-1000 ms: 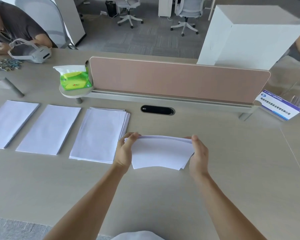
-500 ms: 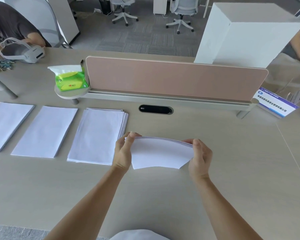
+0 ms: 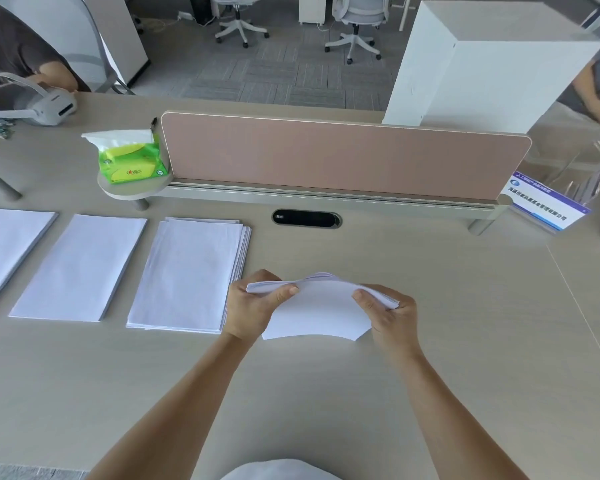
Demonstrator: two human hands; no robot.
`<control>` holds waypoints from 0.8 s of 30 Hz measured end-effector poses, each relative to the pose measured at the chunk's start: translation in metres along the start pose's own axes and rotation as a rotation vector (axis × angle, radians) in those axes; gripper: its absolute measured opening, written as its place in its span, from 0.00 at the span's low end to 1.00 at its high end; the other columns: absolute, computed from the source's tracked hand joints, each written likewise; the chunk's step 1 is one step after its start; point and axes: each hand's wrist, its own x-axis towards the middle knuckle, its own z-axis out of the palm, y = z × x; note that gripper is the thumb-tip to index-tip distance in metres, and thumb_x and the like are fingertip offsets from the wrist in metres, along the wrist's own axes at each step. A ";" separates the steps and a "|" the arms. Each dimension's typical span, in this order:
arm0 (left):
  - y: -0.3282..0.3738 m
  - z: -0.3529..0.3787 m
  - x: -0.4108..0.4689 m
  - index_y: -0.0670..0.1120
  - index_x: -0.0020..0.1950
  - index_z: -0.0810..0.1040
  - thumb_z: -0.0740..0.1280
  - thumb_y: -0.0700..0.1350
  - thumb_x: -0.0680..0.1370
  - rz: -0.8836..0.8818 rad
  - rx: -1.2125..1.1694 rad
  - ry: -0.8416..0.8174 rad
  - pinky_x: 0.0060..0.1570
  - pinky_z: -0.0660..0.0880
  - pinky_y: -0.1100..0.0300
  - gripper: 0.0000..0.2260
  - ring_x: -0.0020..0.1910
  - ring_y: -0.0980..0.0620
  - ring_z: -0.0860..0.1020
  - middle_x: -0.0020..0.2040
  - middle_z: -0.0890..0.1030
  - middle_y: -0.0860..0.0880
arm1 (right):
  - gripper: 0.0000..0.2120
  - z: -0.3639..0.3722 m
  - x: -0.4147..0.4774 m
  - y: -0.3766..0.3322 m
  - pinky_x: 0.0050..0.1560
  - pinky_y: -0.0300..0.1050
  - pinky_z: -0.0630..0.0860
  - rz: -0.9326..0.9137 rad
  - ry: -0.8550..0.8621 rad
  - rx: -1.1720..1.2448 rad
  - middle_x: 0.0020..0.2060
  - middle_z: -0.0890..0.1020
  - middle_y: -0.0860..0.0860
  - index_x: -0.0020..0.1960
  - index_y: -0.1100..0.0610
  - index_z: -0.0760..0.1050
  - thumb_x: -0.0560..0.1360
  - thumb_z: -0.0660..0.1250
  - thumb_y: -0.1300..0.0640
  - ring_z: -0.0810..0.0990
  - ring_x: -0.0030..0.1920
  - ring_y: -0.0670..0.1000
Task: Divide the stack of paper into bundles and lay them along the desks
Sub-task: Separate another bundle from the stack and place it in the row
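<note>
I hold a stack of white paper upright on its long edge above the desk, bowed toward me. My left hand grips its left end, thumb on the near face. My right hand grips its right end the same way. Three white bundles lie flat in a row to the left: the nearest bundle, slightly fanned, beside my left hand, a middle bundle, and a far-left bundle cut off by the frame edge.
A pink divider panel runs across the desk behind the paper, with a black cable port in front of it. A green tissue pack sits at its left end, an acrylic sign holder at its right. Other people sit at far left and right.
The stack has bent more, its top edge humped upward, and both thumbs have moved onto its near face. The bundles on the desk have not moved.
</note>
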 end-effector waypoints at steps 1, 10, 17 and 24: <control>0.001 0.002 0.001 0.36 0.34 0.78 0.79 0.49 0.60 0.000 -0.005 0.020 0.31 0.69 0.66 0.18 0.29 0.57 0.74 0.28 0.77 0.55 | 0.10 0.002 0.000 -0.002 0.41 0.32 0.77 0.002 0.007 0.007 0.34 0.87 0.44 0.39 0.53 0.85 0.74 0.73 0.67 0.84 0.37 0.42; 0.000 -0.001 0.011 0.42 0.33 0.79 0.78 0.55 0.56 -0.034 -0.005 -0.041 0.33 0.69 0.69 0.19 0.30 0.59 0.75 0.29 0.78 0.58 | 0.04 -0.009 0.008 -0.003 0.41 0.34 0.78 0.048 -0.020 0.001 0.38 0.88 0.47 0.41 0.50 0.85 0.68 0.78 0.57 0.85 0.42 0.45; -0.011 0.003 0.010 0.38 0.38 0.80 0.78 0.57 0.56 -0.086 -0.040 -0.048 0.32 0.71 0.67 0.25 0.31 0.57 0.76 0.30 0.79 0.54 | 0.06 -0.018 0.010 0.005 0.31 0.36 0.77 0.118 -0.050 -0.108 0.35 0.86 0.43 0.41 0.50 0.84 0.72 0.76 0.61 0.81 0.34 0.46; -0.007 0.004 0.016 0.37 0.38 0.79 0.78 0.57 0.57 -0.047 -0.002 -0.062 0.33 0.69 0.66 0.25 0.31 0.56 0.74 0.31 0.77 0.53 | 0.05 -0.021 0.015 0.007 0.33 0.32 0.77 0.106 -0.076 -0.150 0.35 0.86 0.40 0.42 0.52 0.84 0.72 0.77 0.61 0.83 0.36 0.40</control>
